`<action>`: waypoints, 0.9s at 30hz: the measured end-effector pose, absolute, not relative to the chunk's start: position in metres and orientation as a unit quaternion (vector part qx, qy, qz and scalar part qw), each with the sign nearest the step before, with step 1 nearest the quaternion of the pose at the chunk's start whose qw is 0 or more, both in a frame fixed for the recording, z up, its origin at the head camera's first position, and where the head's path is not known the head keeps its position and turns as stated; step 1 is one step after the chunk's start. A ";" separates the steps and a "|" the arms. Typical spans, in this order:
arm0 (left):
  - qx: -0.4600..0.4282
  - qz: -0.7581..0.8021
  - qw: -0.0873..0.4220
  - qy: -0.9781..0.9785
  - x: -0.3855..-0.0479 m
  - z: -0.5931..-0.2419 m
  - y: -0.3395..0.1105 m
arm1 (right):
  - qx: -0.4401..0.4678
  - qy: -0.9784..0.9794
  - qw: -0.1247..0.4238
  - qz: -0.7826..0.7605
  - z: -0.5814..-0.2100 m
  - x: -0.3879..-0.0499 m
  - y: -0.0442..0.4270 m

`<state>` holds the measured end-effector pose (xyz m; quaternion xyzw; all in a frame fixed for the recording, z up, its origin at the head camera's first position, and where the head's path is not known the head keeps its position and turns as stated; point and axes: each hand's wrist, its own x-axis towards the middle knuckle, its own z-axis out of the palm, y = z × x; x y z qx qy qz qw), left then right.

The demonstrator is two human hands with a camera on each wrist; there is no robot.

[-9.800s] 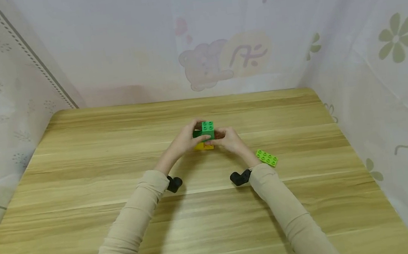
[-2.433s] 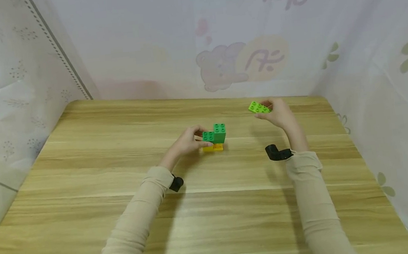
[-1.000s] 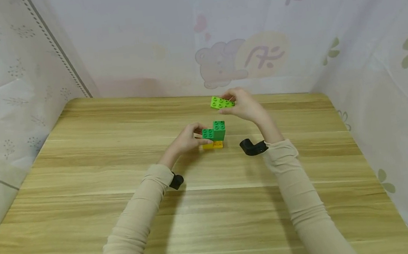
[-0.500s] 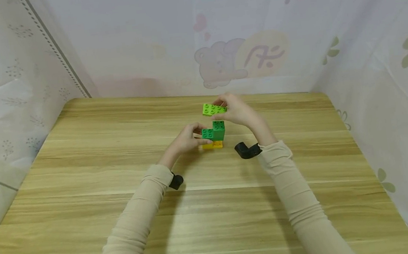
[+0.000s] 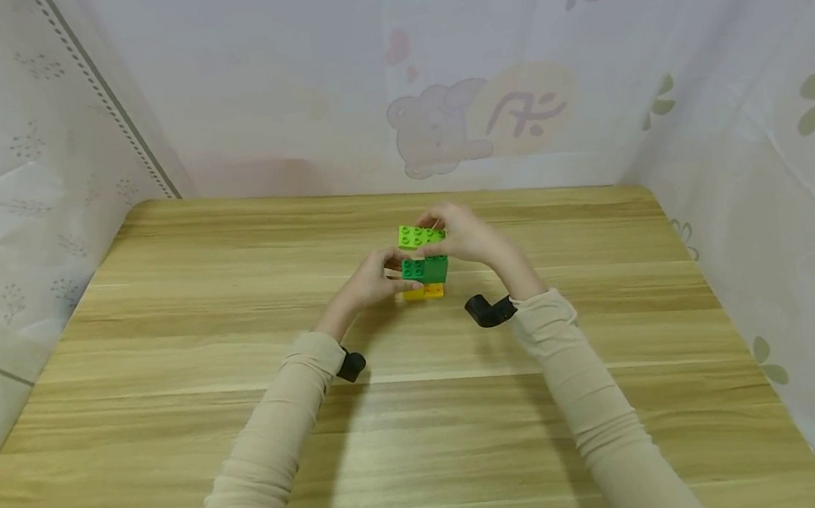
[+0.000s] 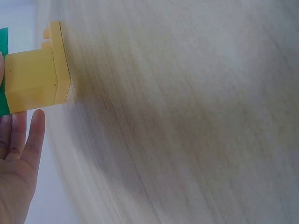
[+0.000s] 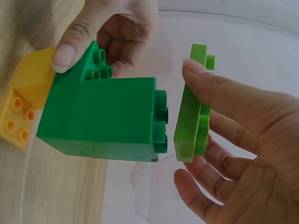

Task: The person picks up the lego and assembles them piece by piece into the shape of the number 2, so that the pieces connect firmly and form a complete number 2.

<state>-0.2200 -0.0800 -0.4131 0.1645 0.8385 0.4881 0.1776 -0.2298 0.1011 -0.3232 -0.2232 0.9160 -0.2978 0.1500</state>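
A stepped stack of toy building bricks stands on the table: a thin yellow base plate, a yellow brick on part of it, and green bricks above, taller at the right. My left hand grips the lower green part from the left, thumb in front. Between thumb and fingers, my right hand pinches a thin lime-green brick with two rows of studs. In the right wrist view this lime brick faces the taller green brick's studs across a small gap. Some right-hand fingers lie behind it.
The wood-grain table extends around the stack on all sides. Pale printed cloth hangs behind and at both sides. A black wrist camera sticks out from the right wrist, and another black camera from the left.
My right hand, holding the lime brick at the right earlier, has come left and lowered it over the taller green brick. The left hand stays on the stack.
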 end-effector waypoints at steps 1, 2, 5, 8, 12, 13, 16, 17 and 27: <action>0.164 0.490 0.178 0.838 -0.220 -0.413 -0.080 | -0.225 0.915 0.150 -0.299 -0.324 -0.229 0.101; 0.163 0.491 0.178 0.837 -0.220 -0.413 -0.080 | -0.225 0.915 0.150 -0.299 -0.325 -0.229 0.100; 0.162 0.490 0.179 0.838 -0.220 -0.413 -0.080 | -0.226 0.916 0.149 -0.298 -0.326 -0.228 0.100; 0.163 0.487 0.179 0.839 -0.220 -0.413 -0.080 | -0.227 0.916 0.149 -0.295 -0.328 -0.228 0.100; 0.162 0.490 0.180 0.838 -0.220 -0.413 -0.080 | -0.226 0.917 0.150 -0.293 -0.328 -0.228 0.101; 0.162 0.490 0.180 0.837 -0.220 -0.413 -0.080 | -0.225 0.917 0.152 -0.292 -0.328 -0.227 0.101; 0.161 0.492 0.180 0.837 -0.220 -0.413 -0.080 | -0.224 0.917 0.160 -0.290 -0.329 -0.226 0.102; 0.161 0.492 0.181 0.836 -0.220 -0.413 -0.081 | -0.222 0.916 0.164 -0.290 -0.329 -0.226 0.102; 0.166 0.495 0.178 0.834 -0.220 -0.415 -0.081 | -0.222 0.901 0.154 -0.340 -0.345 -0.223 0.110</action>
